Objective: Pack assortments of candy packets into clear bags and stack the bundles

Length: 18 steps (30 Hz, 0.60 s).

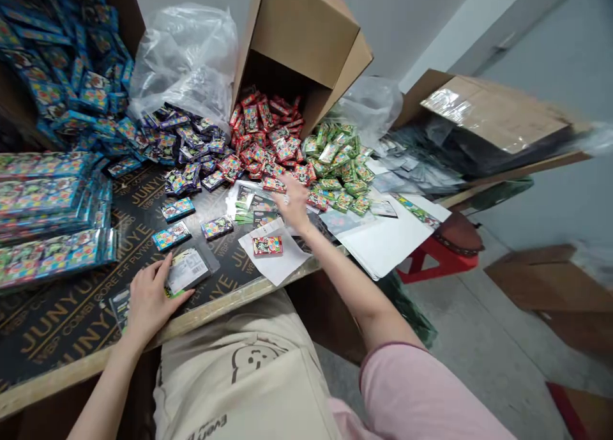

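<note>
My left hand [152, 294] rests with its fingers spread on a clear packet with a white label [188, 271] near the table's front edge. Over the near side of the red box pile [272, 133], my right hand [293, 200] reaches out, slightly blurred; what its fingertips hold, if anything, cannot be made out. One red box [268, 246] lies on a white paper sheet [282, 267]. Two blue boxes [171, 235] and a purple box [217, 227] lie between my hands. Green boxes [342, 159] are heaped right of the red ones, purple boxes [186, 136] left.
Blue boxes [90, 89] fill the back left, above stacked filled packs [52, 197]. An open carton [301, 31] stands behind the red pile, with a clear plastic bag [186, 63] beside it. At the right are white sheets [387, 239], another carton [498, 111] and a red stool [443, 251].
</note>
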Tool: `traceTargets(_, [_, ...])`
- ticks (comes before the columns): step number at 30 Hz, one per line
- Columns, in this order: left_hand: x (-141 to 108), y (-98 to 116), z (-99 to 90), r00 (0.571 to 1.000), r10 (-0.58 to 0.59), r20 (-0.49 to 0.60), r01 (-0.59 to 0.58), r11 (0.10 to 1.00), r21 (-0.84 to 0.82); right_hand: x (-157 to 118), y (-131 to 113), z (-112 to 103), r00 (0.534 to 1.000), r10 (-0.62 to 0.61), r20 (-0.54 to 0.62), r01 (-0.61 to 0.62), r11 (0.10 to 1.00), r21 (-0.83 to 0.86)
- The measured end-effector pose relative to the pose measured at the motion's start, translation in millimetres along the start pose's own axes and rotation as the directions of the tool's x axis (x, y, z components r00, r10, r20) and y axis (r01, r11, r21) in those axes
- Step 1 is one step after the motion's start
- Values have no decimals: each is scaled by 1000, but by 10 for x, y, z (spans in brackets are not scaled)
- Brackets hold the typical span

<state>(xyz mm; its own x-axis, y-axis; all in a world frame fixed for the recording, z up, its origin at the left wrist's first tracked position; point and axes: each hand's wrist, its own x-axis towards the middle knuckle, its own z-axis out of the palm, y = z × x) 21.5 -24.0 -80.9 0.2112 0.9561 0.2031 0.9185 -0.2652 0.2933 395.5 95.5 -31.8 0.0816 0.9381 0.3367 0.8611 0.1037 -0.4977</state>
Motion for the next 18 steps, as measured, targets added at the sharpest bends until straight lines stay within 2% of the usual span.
traceTargets(1, [-3, -9, 20, 1000, 8, 13, -8, 1000, 29, 160, 305, -91, 990, 129, -64, -136, 984, -112])
traceTargets(3, [-3, -22, 49, 1000, 20, 19, -21, 998, 62, 408, 867, -265, 914, 384, -132, -406, 876, -260])
traceTargets(4, [-1, -27, 60, 1000, 24, 16, -25, 997, 72, 489, 1099, -338, 873, 466, -141, -487, 820, -302])
traceTargets(6, [2, -35, 73, 999, 30, 11, -31, 996, 82, 576, 1434, -441, 820, 555, -136, -563, 743, -362])
traceTargets(9, [4, -39, 68, 999, 35, -1, -34, 998, 60, 609, 1597, -500, 799, 591, -110, -583, 718, -380])
traceTargets(11, [9, -1, 31, 998, 44, -41, -43, 999, 25, 592, 1497, -507, 814, 562, -146, -575, 746, -335])
traceTargets(13, [22, 123, -39, 990, 29, -135, -35, 999, -39, 506, 1240, -501, 875, 451, -176, -482, 845, -231])
traceTargets(14, [33, 229, -81, 982, 0, -188, -19, 995, -101, 424, 1056, -489, 920, 352, -169, -378, 913, -155])
traceTargets(16, [68, 523, -162, 962, -125, -242, 44, 948, -314, 174, 599, -442, 993, 52, -101, -46, 997, 57])
traceTargets(17, [92, 699, -190, 958, -198, -207, 80, 880, -468, 13, 343, -408, 992, -103, -69, 113, 979, 167])
traceTargets(18, [121, 881, -207, 957, -262, -122, 132, 774, -619, -161, 83, -370, 973, -228, -41, 230, 940, 253])
